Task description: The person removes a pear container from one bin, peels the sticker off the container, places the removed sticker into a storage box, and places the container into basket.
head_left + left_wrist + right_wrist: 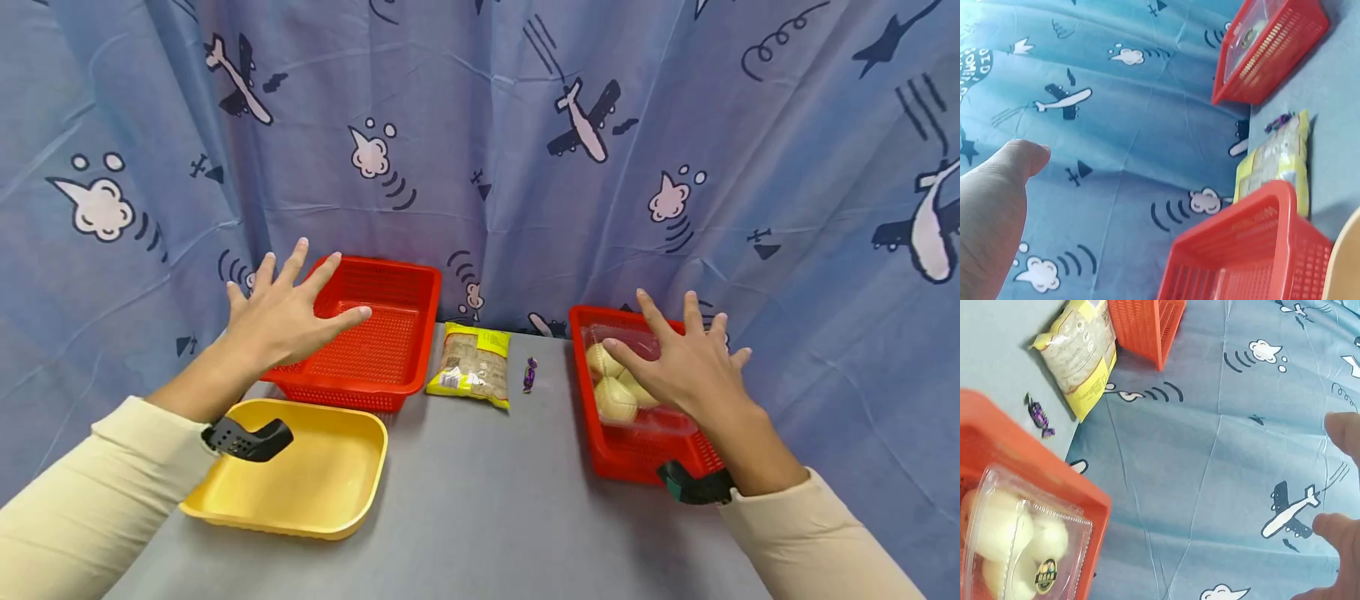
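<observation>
My left hand (279, 325) and right hand (690, 362) are spread, holding nothing. Near my right, a clear pack (617, 402) already sits in a red basket (626, 467); between my hands, a yellow bag (474, 364) and purple sweet (530, 375) seem left to handle. The right-wrist view shows the pack's round label (1046, 575); the head view doesn't.

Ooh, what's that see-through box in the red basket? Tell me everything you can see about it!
The see-through box looks like thin, shiny plastic with ridged edges. Inside are several pale, cream-coloured round things; I can't tell what they are. It has a small, dark round sticker with yellow on it. The box sits inside the red basket on the right. The right hand partly hides it in the head view but isn't holding it.
</observation>
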`<state>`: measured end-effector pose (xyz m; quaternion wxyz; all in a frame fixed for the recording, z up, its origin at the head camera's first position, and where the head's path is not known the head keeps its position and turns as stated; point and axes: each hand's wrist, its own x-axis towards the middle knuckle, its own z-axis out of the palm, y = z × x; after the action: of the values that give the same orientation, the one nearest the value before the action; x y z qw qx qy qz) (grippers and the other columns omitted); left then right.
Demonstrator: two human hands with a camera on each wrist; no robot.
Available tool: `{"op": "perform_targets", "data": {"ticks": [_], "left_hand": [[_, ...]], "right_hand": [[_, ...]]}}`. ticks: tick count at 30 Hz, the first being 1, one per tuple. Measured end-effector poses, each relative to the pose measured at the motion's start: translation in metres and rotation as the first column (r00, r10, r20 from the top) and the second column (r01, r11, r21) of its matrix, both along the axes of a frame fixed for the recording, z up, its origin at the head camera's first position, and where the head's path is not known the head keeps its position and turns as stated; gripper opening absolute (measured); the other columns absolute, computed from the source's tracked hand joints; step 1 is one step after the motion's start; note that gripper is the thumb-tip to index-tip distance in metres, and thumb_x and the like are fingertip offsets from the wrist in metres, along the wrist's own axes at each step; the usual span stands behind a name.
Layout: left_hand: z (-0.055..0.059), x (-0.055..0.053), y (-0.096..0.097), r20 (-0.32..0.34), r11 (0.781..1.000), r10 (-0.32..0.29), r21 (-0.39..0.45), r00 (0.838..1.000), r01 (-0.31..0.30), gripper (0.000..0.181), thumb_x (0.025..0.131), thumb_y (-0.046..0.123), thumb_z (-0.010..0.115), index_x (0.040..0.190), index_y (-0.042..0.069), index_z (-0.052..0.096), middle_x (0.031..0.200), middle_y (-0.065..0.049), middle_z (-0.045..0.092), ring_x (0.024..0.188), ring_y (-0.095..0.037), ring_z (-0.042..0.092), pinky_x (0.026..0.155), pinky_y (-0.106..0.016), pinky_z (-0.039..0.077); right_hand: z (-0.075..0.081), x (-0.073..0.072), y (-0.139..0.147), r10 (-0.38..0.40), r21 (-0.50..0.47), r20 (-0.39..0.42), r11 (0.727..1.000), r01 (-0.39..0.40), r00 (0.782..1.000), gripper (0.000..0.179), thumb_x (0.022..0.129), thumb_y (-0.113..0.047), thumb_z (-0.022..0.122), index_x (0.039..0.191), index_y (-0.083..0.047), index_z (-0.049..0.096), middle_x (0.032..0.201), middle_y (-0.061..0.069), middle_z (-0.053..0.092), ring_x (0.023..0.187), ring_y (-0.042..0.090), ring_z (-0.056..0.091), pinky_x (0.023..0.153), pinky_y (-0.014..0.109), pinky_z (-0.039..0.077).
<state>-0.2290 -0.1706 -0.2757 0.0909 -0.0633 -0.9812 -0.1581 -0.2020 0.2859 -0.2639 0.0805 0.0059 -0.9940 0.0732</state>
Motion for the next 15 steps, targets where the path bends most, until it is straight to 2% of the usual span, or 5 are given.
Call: {"op": "perform_targets", "data": {"ticks": [6,15], "left_hand": [[-0.003,0.002,0.014,-0.027,1.000,-0.030,0.009,0.999,0.030,0.094,0.080,0.081,0.038,0.156,0.030,0.018,0.160,-0.012,-0.001,0.139,-0.050,-0.001,0.093,-0.078,-0.008],[-0.011,0.004,0.030,-0.020,0.998,-0.053,0.034,0.998,0.054,0.096,0.078,0.083,0.040,0.156,0.030,0.018,0.161,-0.009,-0.001,0.140,-0.047,-0.001,0.093,-0.079,-0.001]], "right_hand": [[-0.004,0.001,0.012,0.005,0.017,-0.022,1.000,-0.005,1.000,0.092,0.085,-0.077,0.038,0.156,-0.028,0.008,0.152,0.036,0.001,0.127,0.068,0.002,0.084,0.085,0.003],[-0.010,0.002,0.031,0.017,0.039,-0.034,0.999,-0.016,0.999,0.092,0.084,-0.076,0.042,0.156,-0.028,0.009,0.152,0.035,0.002,0.127,0.067,0.003,0.086,0.084,0.004]]}}
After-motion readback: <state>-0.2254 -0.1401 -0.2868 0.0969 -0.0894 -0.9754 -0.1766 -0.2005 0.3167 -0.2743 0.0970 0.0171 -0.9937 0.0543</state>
